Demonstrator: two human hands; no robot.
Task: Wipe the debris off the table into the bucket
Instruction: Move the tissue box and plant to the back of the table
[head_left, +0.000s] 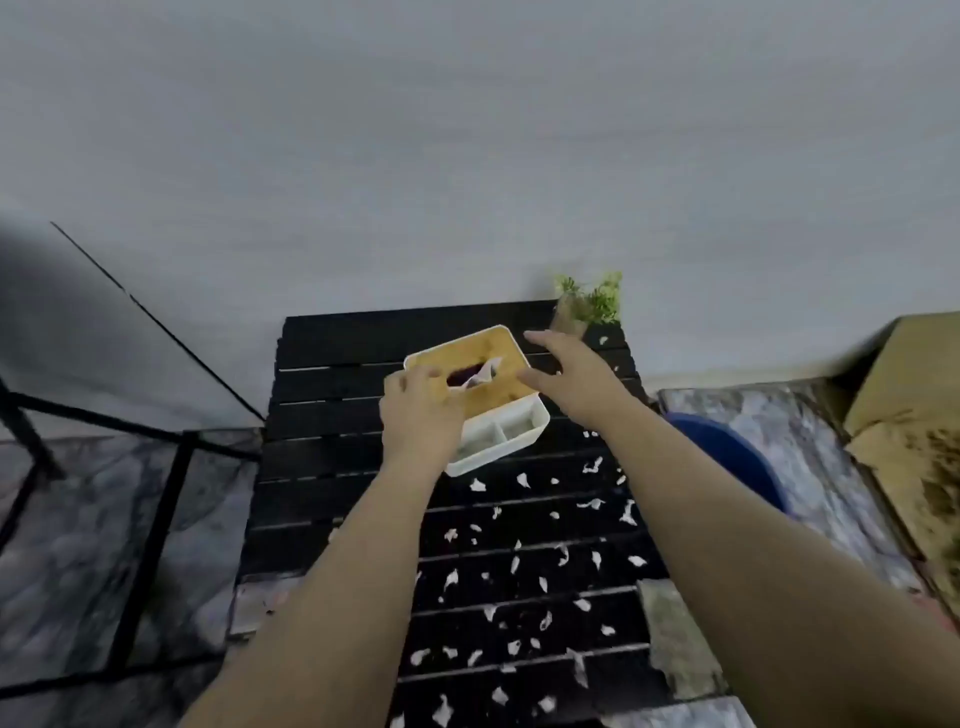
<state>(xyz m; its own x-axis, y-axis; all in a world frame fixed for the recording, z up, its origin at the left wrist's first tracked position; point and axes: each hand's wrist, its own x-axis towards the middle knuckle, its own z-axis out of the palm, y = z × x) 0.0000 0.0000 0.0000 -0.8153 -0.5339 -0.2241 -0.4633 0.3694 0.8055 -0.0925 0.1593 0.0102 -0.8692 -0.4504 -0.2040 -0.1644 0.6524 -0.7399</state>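
Several small white paper scraps (519, 566) lie scattered over the near and right half of a black slatted table (332, 415). A white tissue box (498, 431) with a wooden lid sits tilted at the table's middle, a tissue (480, 375) poking from its dark slot. My left hand (421, 415) rests on the box's left side, fingers at the lid beside the tissue; whether they pinch it I cannot tell. My right hand (571, 374) hovers open over the box's right far corner. A blue bucket (727, 452) stands on the floor right of the table, partly behind my right forearm.
A small green plant (589, 301) stands at the table's far right corner against the grey wall. A cardboard box (914, 395) sits on the floor at the far right. A black metal frame (156, 467) stands left of the table.
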